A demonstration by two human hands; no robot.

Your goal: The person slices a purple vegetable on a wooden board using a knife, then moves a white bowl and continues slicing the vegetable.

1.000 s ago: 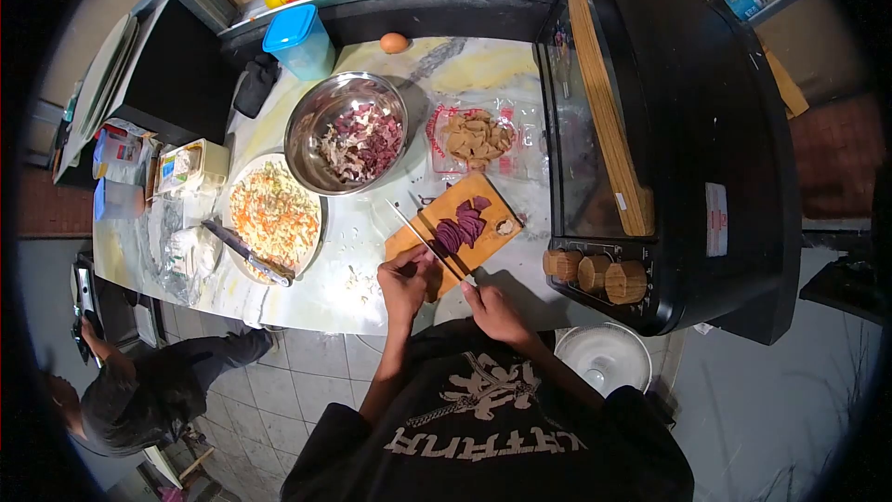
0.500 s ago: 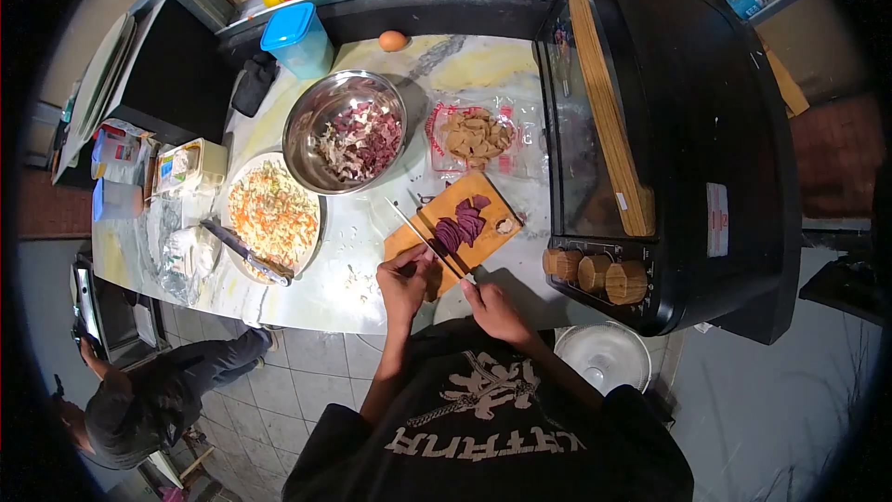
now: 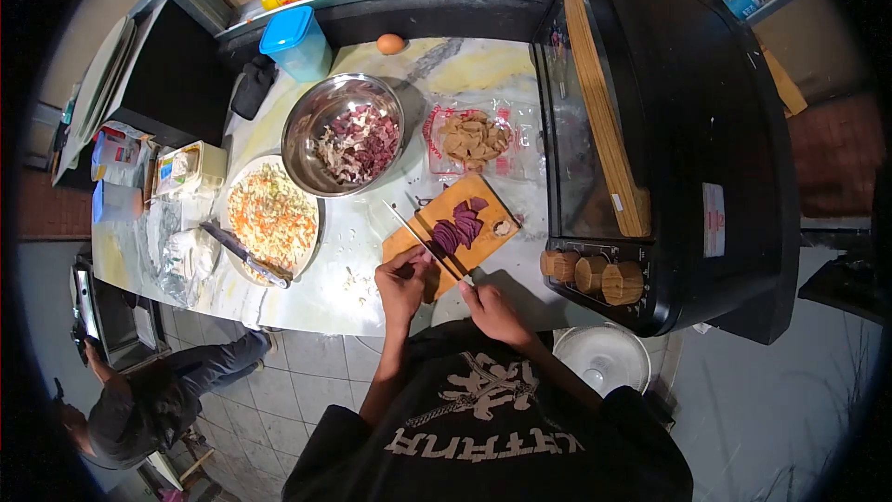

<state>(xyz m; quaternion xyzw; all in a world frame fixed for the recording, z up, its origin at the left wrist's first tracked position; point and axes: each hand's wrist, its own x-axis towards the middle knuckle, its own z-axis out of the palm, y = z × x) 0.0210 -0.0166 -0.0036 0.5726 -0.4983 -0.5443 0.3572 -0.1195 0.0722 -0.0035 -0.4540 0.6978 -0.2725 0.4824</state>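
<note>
A small wooden cutting board (image 3: 483, 200) lies on the marble counter with dark purple slices (image 3: 458, 226) on it. My right hand (image 3: 491, 309) grips the handle of a long knife (image 3: 420, 236) whose blade crosses the board's near-left end. My left hand (image 3: 402, 281) rests at the board's near corner, fingertips by the blade and the purple slices.
A steel bowl (image 3: 307, 116) of chopped purple and white pieces stands behind the board. A plate (image 3: 315, 235) of shredded vegetables carries a second knife (image 3: 244, 254). A bag of tan pieces (image 3: 473, 137), an egg (image 3: 391, 43), a blue-lidded tub (image 3: 295, 40) and a black oven (image 3: 669, 130) surround them. Another person (image 3: 139, 400) crouches lower left.
My hands and the knife have barely shifted on the board. The person at the lower left has moved a little.
</note>
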